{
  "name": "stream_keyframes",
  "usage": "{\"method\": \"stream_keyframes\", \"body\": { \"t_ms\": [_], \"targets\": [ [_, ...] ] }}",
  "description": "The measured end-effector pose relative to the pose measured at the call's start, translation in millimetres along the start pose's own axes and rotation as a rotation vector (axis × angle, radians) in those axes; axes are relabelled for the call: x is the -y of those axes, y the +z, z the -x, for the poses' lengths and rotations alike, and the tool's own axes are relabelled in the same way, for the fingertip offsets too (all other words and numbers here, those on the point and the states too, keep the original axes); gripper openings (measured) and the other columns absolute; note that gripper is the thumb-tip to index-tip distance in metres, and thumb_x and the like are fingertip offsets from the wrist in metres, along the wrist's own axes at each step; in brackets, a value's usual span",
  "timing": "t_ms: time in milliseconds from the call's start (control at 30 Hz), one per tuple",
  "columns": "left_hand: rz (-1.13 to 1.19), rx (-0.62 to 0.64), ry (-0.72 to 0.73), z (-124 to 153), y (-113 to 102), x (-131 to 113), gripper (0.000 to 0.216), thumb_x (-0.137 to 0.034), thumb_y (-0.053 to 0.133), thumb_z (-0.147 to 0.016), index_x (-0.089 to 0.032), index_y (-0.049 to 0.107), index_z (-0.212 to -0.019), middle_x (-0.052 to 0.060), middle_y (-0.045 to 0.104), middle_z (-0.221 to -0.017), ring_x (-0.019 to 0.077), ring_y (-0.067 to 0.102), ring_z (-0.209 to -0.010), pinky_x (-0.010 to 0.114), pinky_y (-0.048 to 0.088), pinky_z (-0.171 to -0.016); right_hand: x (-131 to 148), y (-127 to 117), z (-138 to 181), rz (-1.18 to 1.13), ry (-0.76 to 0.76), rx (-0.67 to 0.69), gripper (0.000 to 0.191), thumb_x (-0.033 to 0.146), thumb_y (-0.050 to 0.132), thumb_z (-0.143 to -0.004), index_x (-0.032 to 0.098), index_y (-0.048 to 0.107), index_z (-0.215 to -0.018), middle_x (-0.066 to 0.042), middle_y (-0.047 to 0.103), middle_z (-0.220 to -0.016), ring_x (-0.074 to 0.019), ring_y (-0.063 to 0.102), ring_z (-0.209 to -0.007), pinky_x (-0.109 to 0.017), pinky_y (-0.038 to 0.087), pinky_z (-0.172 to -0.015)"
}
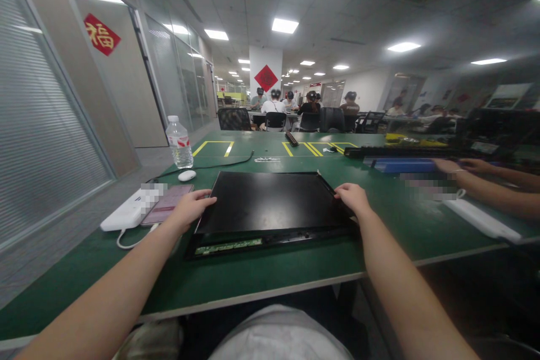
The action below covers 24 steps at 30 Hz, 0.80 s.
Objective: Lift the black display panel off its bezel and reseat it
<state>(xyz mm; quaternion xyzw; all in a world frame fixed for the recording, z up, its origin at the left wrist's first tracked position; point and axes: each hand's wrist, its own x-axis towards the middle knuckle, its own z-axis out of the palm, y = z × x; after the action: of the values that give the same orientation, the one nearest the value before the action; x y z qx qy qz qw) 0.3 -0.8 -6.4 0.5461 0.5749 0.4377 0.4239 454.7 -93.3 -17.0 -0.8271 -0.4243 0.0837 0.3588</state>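
A flat black display panel (270,199) lies in front of me over a black frame (320,234). The frame's near side shows past the panel, with a green circuit board strip (230,246) along its left part. At the panel's left edge, my left hand (194,208) is closed, thumb on top and fingertips at the rim. My right hand (352,198) pinches the right edge; whether its fingers hold the panel alone or the frame's side as well, I cannot tell. The panel's near edge sits apart from the frame's near side.
On the left are a water bottle (179,143), a white mouse (187,175), a phone (166,205) and a white power bank (130,211) with a cable. To the right, another person's hands (453,167) touch a blue object (403,165). A white strip (483,218) lies nearer.
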Motion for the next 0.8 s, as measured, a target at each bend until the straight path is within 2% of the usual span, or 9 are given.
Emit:
{"method": "stream_keyframes", "body": {
  "t_ms": [200,367,800],
  "targets": [
    [-0.012,0.033,-0.012,-4.9,-1.0,4.4,0.048,-0.029,0.086,-0.051,-0.016,0.077,-0.096,0.012,0.079,-0.092,0.0315,0.073,-0.088,0.036,0.057,-0.071,0.2,0.3,-0.9,0.007,0.006,0.000,0.020,0.021,0.058,-0.080,0.022,0.077,-0.084,-0.003,0.077,-0.079,-0.0179,0.069,-0.078,-0.024,0.044,-0.062],
    [-0.013,0.007,-0.014,-3.2,0.0,3.4,0.043,-0.026,0.085,-0.051,-0.016,0.077,-0.092,0.013,0.079,-0.099,0.0317,0.073,-0.095,0.035,0.056,-0.074,2.1,0.2,1.2,0.008,0.010,-0.011,0.019,0.020,0.058,-0.079,0.022,0.077,-0.082,-0.004,0.077,-0.079,-0.0183,0.069,-0.078,-0.025,0.045,-0.065],
    [0.066,0.032,-0.097,-6.1,1.4,6.1,0.053,-0.024,0.086,-0.050,-0.014,0.075,-0.101,0.009,0.079,-0.081,0.0270,0.074,-0.071,0.033,0.057,-0.062,0.5,3.5,-1.4,0.017,-0.003,-0.006,0.021,0.021,0.057,-0.081,0.020,0.076,-0.086,-0.003,0.077,-0.079,-0.0166,0.069,-0.079,-0.024,0.045,-0.064]
  ]
}}
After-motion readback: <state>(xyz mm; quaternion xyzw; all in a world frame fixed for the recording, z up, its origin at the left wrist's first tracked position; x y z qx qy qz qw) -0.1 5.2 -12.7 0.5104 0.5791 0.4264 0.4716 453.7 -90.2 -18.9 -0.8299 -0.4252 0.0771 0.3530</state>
